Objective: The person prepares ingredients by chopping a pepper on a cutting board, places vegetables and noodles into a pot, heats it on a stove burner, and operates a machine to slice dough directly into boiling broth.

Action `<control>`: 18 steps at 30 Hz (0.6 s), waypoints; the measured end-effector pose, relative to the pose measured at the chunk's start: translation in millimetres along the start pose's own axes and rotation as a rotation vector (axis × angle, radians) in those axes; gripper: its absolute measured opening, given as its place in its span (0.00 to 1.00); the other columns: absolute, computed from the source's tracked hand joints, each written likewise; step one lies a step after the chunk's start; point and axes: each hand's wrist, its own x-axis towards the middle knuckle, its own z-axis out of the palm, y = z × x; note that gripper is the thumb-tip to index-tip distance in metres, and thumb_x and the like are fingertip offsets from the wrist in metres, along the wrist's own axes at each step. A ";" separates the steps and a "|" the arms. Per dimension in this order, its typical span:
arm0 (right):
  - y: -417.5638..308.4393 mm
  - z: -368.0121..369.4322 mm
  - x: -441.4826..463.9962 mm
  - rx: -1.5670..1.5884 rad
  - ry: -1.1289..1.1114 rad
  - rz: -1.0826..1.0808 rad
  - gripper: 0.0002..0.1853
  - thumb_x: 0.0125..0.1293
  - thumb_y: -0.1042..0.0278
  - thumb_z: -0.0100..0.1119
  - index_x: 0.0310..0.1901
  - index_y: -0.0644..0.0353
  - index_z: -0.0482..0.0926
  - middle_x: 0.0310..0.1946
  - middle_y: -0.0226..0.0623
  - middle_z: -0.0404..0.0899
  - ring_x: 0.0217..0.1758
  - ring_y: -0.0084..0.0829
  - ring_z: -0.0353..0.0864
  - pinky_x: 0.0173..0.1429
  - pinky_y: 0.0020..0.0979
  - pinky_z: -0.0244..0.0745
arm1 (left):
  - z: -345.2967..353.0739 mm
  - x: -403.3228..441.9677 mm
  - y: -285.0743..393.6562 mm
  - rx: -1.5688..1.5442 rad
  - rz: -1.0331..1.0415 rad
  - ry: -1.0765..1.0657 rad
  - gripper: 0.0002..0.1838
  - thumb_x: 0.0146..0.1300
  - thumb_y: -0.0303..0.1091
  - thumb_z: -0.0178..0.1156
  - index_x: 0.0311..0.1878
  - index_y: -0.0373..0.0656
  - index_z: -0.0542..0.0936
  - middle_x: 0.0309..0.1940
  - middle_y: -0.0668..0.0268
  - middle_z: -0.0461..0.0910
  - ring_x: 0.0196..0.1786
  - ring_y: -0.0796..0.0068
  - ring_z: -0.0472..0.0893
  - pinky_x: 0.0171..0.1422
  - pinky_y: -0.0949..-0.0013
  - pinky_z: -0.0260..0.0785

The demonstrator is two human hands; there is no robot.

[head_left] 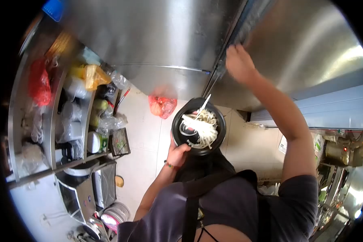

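Left hand [178,155] holds bowl [221,135] by its 7 o'clock rim | right hand [241,64], nearer — door seam [234,28] at its 10 o'clock, running 1-to-7 | fingers curled, grip unclear

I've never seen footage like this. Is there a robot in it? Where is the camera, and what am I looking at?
There's no robot here, just a person working with two bare hands. The single picture comes from a camera worn on the person's head, looking forward and down, so their own body fills the bottom.

The left hand holds a black bowl with pale, noodle-like strands inside. The right hand is raised near the edge of a steel panel; it's blurred, so I can't tell whether it grips anything.

To the left, a metal shelf unit carries plastic bags and containers. A red plastic bag sits on the pale floor.
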 end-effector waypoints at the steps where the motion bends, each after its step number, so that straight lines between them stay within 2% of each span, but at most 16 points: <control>1: -15.4 -8.2 -26.5 0.023 -0.068 -0.031 0.09 0.48 0.63 0.55 0.27 0.53 0.83 0.29 0.31 0.74 0.41 0.32 0.69 0.44 0.33 0.61 | -0.9 -1.9 -0.6 0.004 0.007 -0.012 0.47 0.37 0.09 0.45 0.67 0.48 0.51 0.55 0.62 0.66 0.54 0.67 0.70 0.52 0.70 0.69; 2: -38.2 -16.2 -60.6 0.114 -0.074 0.089 0.09 0.47 0.62 0.56 0.26 0.56 0.82 0.30 0.32 0.75 0.41 0.32 0.70 0.44 0.36 0.64 | -9.9 1.9 -6.0 0.029 -0.012 -0.029 0.46 0.36 0.09 0.45 0.66 0.48 0.53 0.54 0.61 0.66 0.53 0.67 0.70 0.52 0.69 0.69; 3: -30.5 -7.3 -55.3 0.075 -0.066 -0.102 0.08 0.47 0.63 0.56 0.25 0.55 0.82 0.28 0.33 0.77 0.39 0.32 0.72 0.38 0.34 0.67 | -17.1 49.6 5.6 0.020 0.036 -0.058 0.45 0.37 0.09 0.44 0.65 0.48 0.54 0.54 0.61 0.66 0.54 0.66 0.71 0.52 0.67 0.69; 4: -8.3 -18.9 -85.1 0.192 -0.230 -0.080 0.07 0.50 0.64 0.56 0.25 0.55 0.82 0.26 0.34 0.78 0.36 0.34 0.74 0.34 0.36 0.68 | 11.1 92.1 -13.2 -0.055 0.062 -0.167 0.44 0.38 0.09 0.44 0.64 0.47 0.55 0.54 0.61 0.67 0.54 0.65 0.71 0.52 0.66 0.70; 5: -11.7 -23.0 -120.0 0.533 -0.398 0.009 0.09 0.53 0.63 0.55 0.24 0.56 0.81 0.24 0.34 0.78 0.37 0.36 0.76 0.39 0.37 0.70 | 30.0 97.4 -35.6 -0.124 0.030 -0.207 0.42 0.38 0.10 0.44 0.64 0.46 0.57 0.53 0.61 0.68 0.54 0.64 0.71 0.52 0.65 0.70; 6: 11.0 -75.3 -164.0 0.549 -0.366 -0.030 0.10 0.54 0.60 0.56 0.29 0.57 0.80 0.30 0.36 0.78 0.42 0.36 0.77 0.44 0.37 0.72 | 63.6 83.7 -80.0 -0.243 -0.063 -0.188 0.36 0.40 0.12 0.44 0.59 0.37 0.63 0.50 0.57 0.72 0.50 0.59 0.75 0.55 0.59 0.70; 7: -2.6 -61.7 -159.8 0.534 -0.281 0.058 0.10 0.54 0.60 0.56 0.29 0.57 0.80 0.30 0.36 0.78 0.42 0.36 0.77 0.44 0.37 0.72 | 44.3 121.2 -62.3 -0.160 -0.016 -0.264 0.36 0.40 0.12 0.44 0.59 0.37 0.63 0.50 0.57 0.72 0.50 0.59 0.75 0.55 0.59 0.70; 9: -25.3 -49.3 -179.0 0.368 0.153 0.507 0.13 0.54 0.57 0.56 0.38 0.55 0.77 0.37 0.38 0.77 0.51 0.37 0.74 0.48 0.38 0.74 | 26.1 145.4 -26.7 -0.048 0.023 -0.326 0.35 0.40 0.13 0.45 0.59 0.36 0.63 0.51 0.56 0.72 0.52 0.57 0.74 0.55 0.57 0.70; 10: -42.9 -45.5 -201.6 0.361 0.158 0.549 0.13 0.54 0.57 0.56 0.38 0.55 0.77 0.37 0.38 0.77 0.51 0.37 0.74 0.48 0.38 0.74 | 26.1 133.9 -20.8 -0.037 0.002 -0.342 0.34 0.41 0.14 0.46 0.59 0.36 0.63 0.51 0.56 0.72 0.52 0.57 0.74 0.55 0.56 0.70; 12: -88.4 -28.9 -238.9 0.399 -0.140 0.879 0.18 0.55 0.54 0.56 0.44 0.55 0.74 0.43 0.38 0.76 0.50 0.38 0.75 0.48 0.37 0.74 | 11.2 130.2 -11.6 0.021 -0.026 -0.394 0.34 0.41 0.15 0.47 0.59 0.37 0.63 0.51 0.57 0.72 0.53 0.57 0.74 0.56 0.55 0.69; 14: -110.8 -44.7 -276.0 0.603 -0.238 1.225 0.18 0.57 0.55 0.55 0.46 0.55 0.74 0.44 0.38 0.76 0.49 0.38 0.75 0.46 0.38 0.75 | -2.9 121.7 -8.8 0.046 -0.043 -0.351 0.35 0.40 0.14 0.46 0.59 0.38 0.63 0.50 0.57 0.72 0.52 0.58 0.74 0.55 0.57 0.70; 16: -122.9 -32.7 -309.9 0.646 -0.234 1.407 0.18 0.59 0.57 0.53 0.49 0.55 0.73 0.44 0.39 0.77 0.46 0.40 0.77 0.45 0.39 0.75 | -17.1 112.6 3.9 0.078 -0.094 -0.269 0.35 0.39 0.12 0.45 0.58 0.39 0.64 0.50 0.58 0.72 0.51 0.59 0.74 0.55 0.58 0.71; 18: -129.1 11.2 -312.8 0.714 -0.209 1.523 0.17 0.59 0.60 0.53 0.49 0.55 0.73 0.41 0.42 0.78 0.42 0.42 0.78 0.45 0.40 0.75 | -27.8 108.6 9.4 0.093 -0.095 -0.228 0.35 0.39 0.13 0.45 0.58 0.39 0.64 0.50 0.58 0.72 0.52 0.58 0.74 0.55 0.57 0.70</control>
